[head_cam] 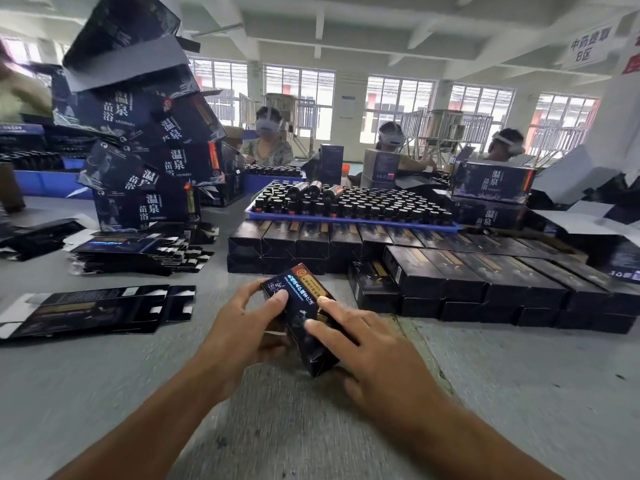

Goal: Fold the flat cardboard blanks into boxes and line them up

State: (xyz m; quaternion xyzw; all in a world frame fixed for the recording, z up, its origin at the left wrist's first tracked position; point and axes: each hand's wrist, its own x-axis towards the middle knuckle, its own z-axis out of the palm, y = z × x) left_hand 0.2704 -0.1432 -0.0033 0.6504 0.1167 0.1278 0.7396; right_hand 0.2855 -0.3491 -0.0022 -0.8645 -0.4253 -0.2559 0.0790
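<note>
- Grey tabletop point(104, 393) stretches under your arms, in a bright workroom with a row of barred windows point(398, 98) far ahead; three seated people point(268, 140) work beyond the table.
- Your left hand point(242, 327) and right hand point(367, 344) both grip one small dark box point(304, 317), held tilted between them, fingers curled on its top face.
- Just ahead of your right hand, finished boxes point(467, 271) lie in two-layer rows; too many to count.
- Left of your left hand lie two piles of flat blanks point(86, 310).
- One blue tray point(346, 220) of bottles sits behind the rows.
</note>
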